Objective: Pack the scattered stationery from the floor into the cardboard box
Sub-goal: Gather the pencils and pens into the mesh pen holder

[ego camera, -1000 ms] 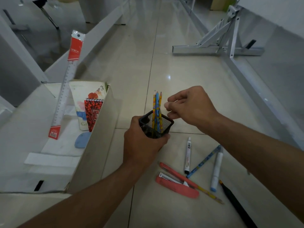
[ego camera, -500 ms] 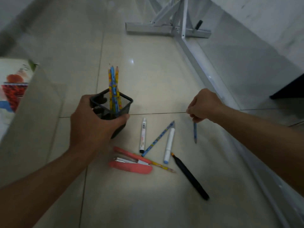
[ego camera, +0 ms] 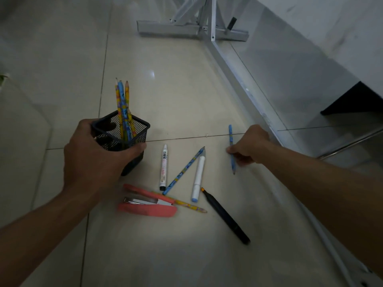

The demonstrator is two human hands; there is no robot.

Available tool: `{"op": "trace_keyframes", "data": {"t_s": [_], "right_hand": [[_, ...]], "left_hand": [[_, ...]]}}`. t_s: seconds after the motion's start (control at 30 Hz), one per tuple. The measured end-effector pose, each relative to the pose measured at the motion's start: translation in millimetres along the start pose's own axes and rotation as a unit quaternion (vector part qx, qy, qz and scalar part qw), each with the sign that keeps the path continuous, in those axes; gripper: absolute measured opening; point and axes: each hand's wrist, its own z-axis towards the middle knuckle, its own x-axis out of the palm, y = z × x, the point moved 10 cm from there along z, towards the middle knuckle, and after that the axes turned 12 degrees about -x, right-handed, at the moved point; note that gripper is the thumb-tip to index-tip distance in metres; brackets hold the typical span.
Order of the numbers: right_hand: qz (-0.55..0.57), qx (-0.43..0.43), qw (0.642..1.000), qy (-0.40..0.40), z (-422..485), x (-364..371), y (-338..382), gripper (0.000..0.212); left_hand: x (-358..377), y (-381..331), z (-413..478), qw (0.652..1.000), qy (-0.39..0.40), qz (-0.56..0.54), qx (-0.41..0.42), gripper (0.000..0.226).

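My left hand (ego camera: 97,154) grips a black mesh pen holder (ego camera: 122,133) with three patterned pencils (ego camera: 123,106) standing in it, held just above the floor. My right hand (ego camera: 247,147) pinches a blue pencil (ego camera: 231,149) off to the right, point down. On the tiles between my arms lie a white marker (ego camera: 164,166), a blue patterned pencil (ego camera: 183,171), a white-and-blue pen (ego camera: 198,179), a black pen (ego camera: 227,217), a yellow pencil (ego camera: 189,207) and a pink stapler (ego camera: 148,204). Only a sliver of the cardboard box (ego camera: 12,112) shows at the left edge.
A white metal frame (ego camera: 192,31) stands on the floor at the top, with a rail (ego camera: 246,88) running diagonally down the right side. A dark opening (ego camera: 356,100) sits at the far right beneath a white wall.
My right hand left the pen holder, swung right and picked a blue pencil off the floor. The view turned right and down, so the box slid out of frame.
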Motion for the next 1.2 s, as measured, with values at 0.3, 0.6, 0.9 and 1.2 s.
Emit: {"op": "trace_keyframes", "data": {"t_s": [0.3, 0.6, 0.9, 1.2], "right_hand": [[-0.2, -0.242, 0.949, -0.015, 3.7, 4.1, 53.8, 0.019], [-0.425, -0.559, 0.681, 0.206, -79.1, 94.6, 117.3, 0.018], [-0.443, -0.569, 0.657, 0.222, -85.9, 117.3, 116.8, 0.02], [-0.219, -0.313, 0.914, 0.14, -73.1, 99.6, 95.7, 0.023]], "left_hand": [[-11.0, 2.0, -0.2, 1.0, -0.013, 0.015, 0.005, 0.084], [-13.7, 3.0, -1.1, 1.0, -0.009, 0.015, -0.003, 0.082], [-13.4, 3.6, -1.0, 1.0, -0.013, 0.02, 0.002, 0.084], [-13.4, 3.3, -0.7, 1.0, -0.012, 0.016, -0.002, 0.084]]}}
